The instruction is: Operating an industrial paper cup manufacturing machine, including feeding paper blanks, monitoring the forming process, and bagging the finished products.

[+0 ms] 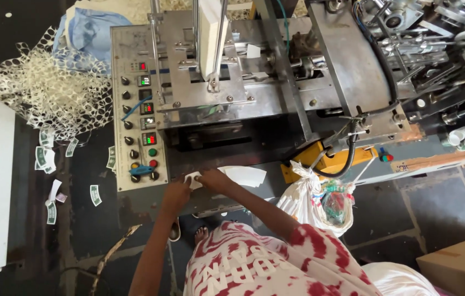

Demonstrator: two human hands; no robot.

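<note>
Head view, looking down. Two hands at work, close together at the near edge of the grey machine [232, 104]. Left hand [176, 193] and right hand [213, 178] both on one small white paper piece [193, 179], fingers pinching it from either side, just below the control panel [136, 109]. One larger white sheet [246, 175] just right of the hands, lying on the machine's near ledge. One upright white stack [209, 35] far up in the machine's feed. One white plastic bag [312, 203] hanging at right, near the right forearm. Printed slips [49, 159], more than six, scattered on the dark floor at left, beside one heap of punched white waste [41, 90]. Open floor between slips and machine base; one cardboard box [462, 263] near right.
</note>
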